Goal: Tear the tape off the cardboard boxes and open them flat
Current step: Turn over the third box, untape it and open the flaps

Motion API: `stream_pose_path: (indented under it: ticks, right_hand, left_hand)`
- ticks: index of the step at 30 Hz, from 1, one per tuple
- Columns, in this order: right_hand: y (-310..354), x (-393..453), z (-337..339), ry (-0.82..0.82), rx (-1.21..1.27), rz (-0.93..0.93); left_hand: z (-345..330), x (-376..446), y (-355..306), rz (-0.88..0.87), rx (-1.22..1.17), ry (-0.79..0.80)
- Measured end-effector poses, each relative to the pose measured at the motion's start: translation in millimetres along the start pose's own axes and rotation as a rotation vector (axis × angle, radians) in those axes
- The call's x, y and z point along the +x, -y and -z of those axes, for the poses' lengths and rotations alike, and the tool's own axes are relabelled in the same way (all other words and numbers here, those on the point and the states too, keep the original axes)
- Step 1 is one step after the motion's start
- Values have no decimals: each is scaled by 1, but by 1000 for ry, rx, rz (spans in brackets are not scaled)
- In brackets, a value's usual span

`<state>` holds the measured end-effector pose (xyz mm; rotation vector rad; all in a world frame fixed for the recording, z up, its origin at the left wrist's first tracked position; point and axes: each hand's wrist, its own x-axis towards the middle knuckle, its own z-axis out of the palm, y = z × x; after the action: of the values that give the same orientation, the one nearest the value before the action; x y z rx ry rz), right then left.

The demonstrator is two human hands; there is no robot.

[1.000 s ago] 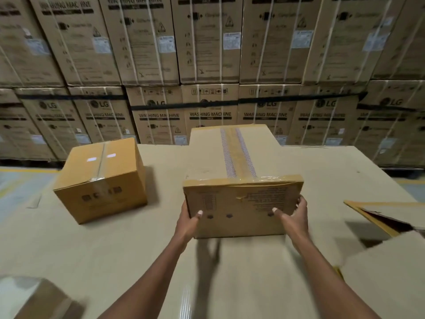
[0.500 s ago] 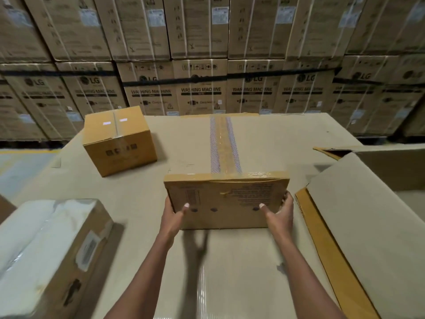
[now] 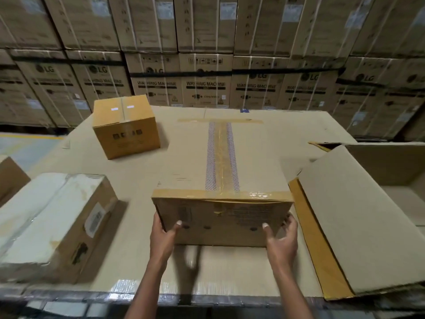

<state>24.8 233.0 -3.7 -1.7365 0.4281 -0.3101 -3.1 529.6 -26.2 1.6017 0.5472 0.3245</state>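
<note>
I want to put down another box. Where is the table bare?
Bare between the small box and the wrapped box, and behind the held box. Crowded at right, where the open carton nearly meets it.

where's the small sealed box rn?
In the head view the small sealed box sits far left on the cardboard-covered table, apart from the big taped box both hands grip, behind the white-wrapped box.
</note>
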Motion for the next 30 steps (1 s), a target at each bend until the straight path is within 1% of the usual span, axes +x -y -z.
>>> stream_pose_path:
  ticks: [3,6,10,14,17,19,23,26,30]
  right_hand:
    - [-9,-9,15,-22,-10,19]
    - [-26,-12,26,15,-47,-7]
    - [-44,-3,28,167,-79,-68]
    - [-60,13,28,334,-150,-147]
    - [-62,20,27,404,-153,-185]
    - [-61,22,26,435,-137,-189]
    - [-59,22,25,439,-126,-189]
    - [-54,21,30,401,-77,-165]
    - [-36,25,36,363,51,-142]
  left_hand:
    - [3,-15,5,-6,-21,-2]
    - [5,-25,11,11,-15,-14]
    - [7,-21,22,20,54,-18]
    - [9,-13,41,125,145,65]
    - [9,-10,57,220,199,117]
    - [9,-11,65,239,202,135]
    - [5,-15,65,195,153,96]
    - [2,-24,56,135,76,68]
    - [1,-32,36,92,-116,36]
